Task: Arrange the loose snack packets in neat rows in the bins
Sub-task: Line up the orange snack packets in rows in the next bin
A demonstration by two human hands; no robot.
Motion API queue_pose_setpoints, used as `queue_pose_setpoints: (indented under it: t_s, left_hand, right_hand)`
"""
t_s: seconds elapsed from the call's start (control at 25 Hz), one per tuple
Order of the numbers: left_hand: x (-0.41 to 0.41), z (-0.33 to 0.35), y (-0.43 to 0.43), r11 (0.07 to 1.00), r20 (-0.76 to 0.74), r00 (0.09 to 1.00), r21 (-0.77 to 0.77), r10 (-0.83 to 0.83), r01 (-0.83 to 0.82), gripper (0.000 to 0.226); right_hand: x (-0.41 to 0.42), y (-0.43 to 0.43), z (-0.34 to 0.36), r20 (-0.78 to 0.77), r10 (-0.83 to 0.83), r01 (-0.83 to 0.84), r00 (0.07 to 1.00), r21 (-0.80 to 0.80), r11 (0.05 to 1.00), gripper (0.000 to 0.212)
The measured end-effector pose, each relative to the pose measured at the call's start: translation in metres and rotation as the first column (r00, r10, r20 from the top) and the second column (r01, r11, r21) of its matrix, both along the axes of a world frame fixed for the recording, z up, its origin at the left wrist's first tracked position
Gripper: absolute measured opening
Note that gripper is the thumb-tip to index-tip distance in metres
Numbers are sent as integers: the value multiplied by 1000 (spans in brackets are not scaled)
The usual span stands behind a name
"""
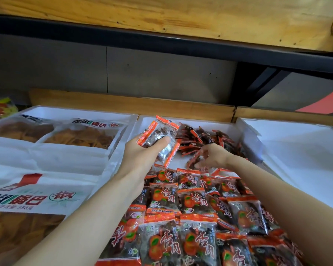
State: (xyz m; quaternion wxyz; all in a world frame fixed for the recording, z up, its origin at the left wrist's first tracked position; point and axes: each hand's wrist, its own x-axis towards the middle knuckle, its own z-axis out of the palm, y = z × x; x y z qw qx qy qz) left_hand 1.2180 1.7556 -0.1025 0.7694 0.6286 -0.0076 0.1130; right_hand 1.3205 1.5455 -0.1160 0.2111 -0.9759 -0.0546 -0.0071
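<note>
**Orange-edged packets gripped over the middle bin**

Orange and clear wrappers fill my view. The left hand point(142, 150) is raised above the middle bin point(200, 121), a white foam box. Its thumb lies across the front of a small stack of packets point(160, 135) and its fingers are curled behind, so the stack is clamped and held tilted, off the bin floor.

The right hand point(211, 156) is lower and further back, palm down at the near edge of the loose pile point(210, 139). That pile lies jumbled against the bin's back wall. The fingers are bent downward and closed around a single packet point(194, 162) at the pile's edge. There is some blur here, so I cannot read the wrapper.

Between me and both hands, the rows point(190, 208) of the same packets lie face up and overlapping, with red characters and orange fruit on each. They cover the front of the bin. A bare white strip of floor shows between the rows and the pile.

Just beside it on the left, the left bin point(65, 110) holds large snack bags point(81, 137) with white labels. On the other side stands the right bin point(296, 146), also white foam. A wooden ledge point(123, 104) runs behind all three, and a wooden shelf point(161, 14) hangs overhead.
</note>
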Motion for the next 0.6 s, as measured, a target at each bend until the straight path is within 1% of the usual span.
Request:
queue_pose_setpoints:
  t_s: [0.04, 0.12, 0.16, 0.2, 0.24, 0.28, 0.32, 0.36, 0.44, 0.56, 0.6]
  left_hand:
    - [1, 0, 0, 1000, -2, 1000, -8, -5, 5, 14]
    - [2, -1, 0, 1000, -9, 1000, -15, -5, 5, 9]
    - [2, -2, -1, 1000, -18, 1000, -9, 4, -4, 8]
    - [2, -3, -1, 1000, -22, 1000, -3, 13, -13, 7]
    - [1, -3, -1, 1000, -25, 999, 0, 20, -20, 5]
    - [0, -3, -2, 1000, -25, 999, 6, 23, -23, 5]
    - [-2, -2, -4, 1000, -27, 999, 4, 19, -19, 9]
    - [-3, -1, -7, 1000, -32, 999, 0, 10, -10, 13]
    - [-11, 2, -14, 1000, -41, 999, 0, -15, 15, 18]
    - [-17, 3, -22, 995, -34, 994, -9, -104, 103, 31]
    - [-18, 2, -22, 990, -26, 990, -5, -140, 140, 32]
  right_hand:
    - [-3, 1, 3, 106, -17, 13, 994, 40, 999, 24]
    - [-12, 5, 14, 343, -72, 13, 937, 173, 985, 18]
    - [-20, 8, 21, 419, -116, -8, 900, 281, 960, 16]
    - [-29, 12, 29, 439, -156, -45, 885, 412, 910, 16]
    - [-40, 17, 38, 413, -167, -97, 895, 546, 832, 17]
    - [-53, 23, 45, 361, -137, -149, 922, 661, 736, 19]
    - [-65, 28, 51, 305, -75, -187, 949, 741, 645, 19]
    - [-77, 33, 55, 265, -3, -211, 964, 776, 595, 16]
    - [-96, 39, 60, 234, 90, -239, 968, 752, 614, 10]
    - [-113, 41, 67, 211, 119, -235, 970, 702, 672, 5]
    - [-116, 42, 69, 204, 131, -237, 970, 689, 685, 6]
